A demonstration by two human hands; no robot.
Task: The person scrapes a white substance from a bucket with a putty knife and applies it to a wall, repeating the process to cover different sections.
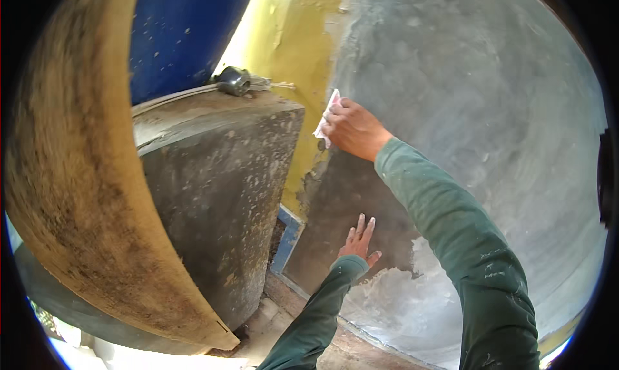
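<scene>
Against the grey wall [464, 80], gripping a white pad [333, 103] near yellow paint [303, 44], clamped in fingers of the right hand [353, 128]; holding fingers of the left hand [358, 242] apart over the dark patch [364, 189]. Might gouge the wall through uneven pressure.

A grey plastered wall [516, 131] bows across the right side, darker and brownish low down, with a ragged pale patch under that. Beyond the right edge of a speckled concrete ledge [219, 189], a yellow wall [303, 54] meets the plaster. A paint-flecked blue panel [184, 35] rises along the ledge's back edge; bright light [248, 19] enters beside it. Blue trim [287, 244] sits below the ledge's right edge, near the dusty brown floor [348, 357]. Left of the ledge, a stained wooden board [90, 151] looms close.
</scene>
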